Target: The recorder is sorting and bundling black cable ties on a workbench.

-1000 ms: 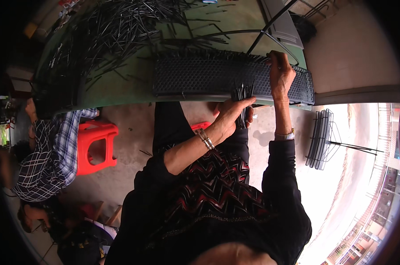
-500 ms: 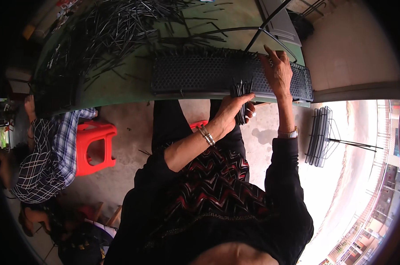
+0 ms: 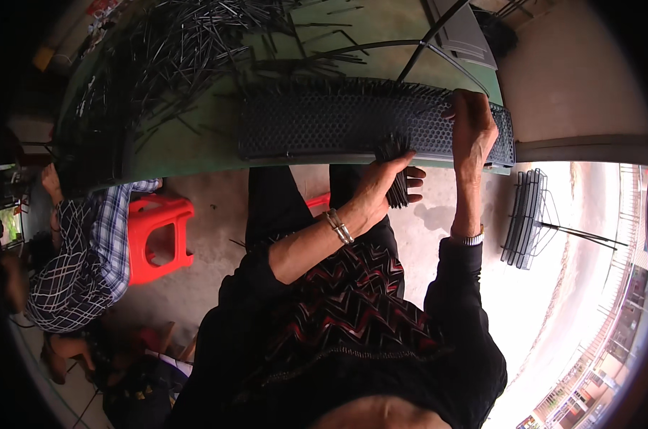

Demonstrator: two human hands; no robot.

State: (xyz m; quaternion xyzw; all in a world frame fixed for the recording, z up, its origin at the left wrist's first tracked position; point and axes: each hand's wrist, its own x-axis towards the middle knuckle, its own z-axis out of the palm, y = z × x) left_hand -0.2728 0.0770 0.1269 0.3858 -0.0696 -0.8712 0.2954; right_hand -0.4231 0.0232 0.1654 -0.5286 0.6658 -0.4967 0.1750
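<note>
A long dark honeycomb-holed tray [image 3: 324, 127] lies along the near edge of the green table. Thin black sticks stand upright in a row along its far side. My left hand [image 3: 376, 191] is closed round a bundle of thin black sticks [image 3: 393, 149], just off the tray's front edge. Over the tray's right part, my right hand [image 3: 475, 134] has its fingers curled down and pinched together, close to the holes. Whatever lies between those fingertips is hidden.
Loose black sticks [image 3: 188, 50] are heaped on the green table [image 3: 174, 146] at the far left. A bent black rod frame [image 3: 422, 44] stands behind the tray. Left of me are a red stool [image 3: 159, 239] and a seated person [image 3: 73, 264]. A wire rack [image 3: 522, 218] stands at the right.
My right hand has shifted a little right and nearer me along the tray, its fingers now bent downward. The left hand stays with its bundle, its fingers slightly more spread.
</note>
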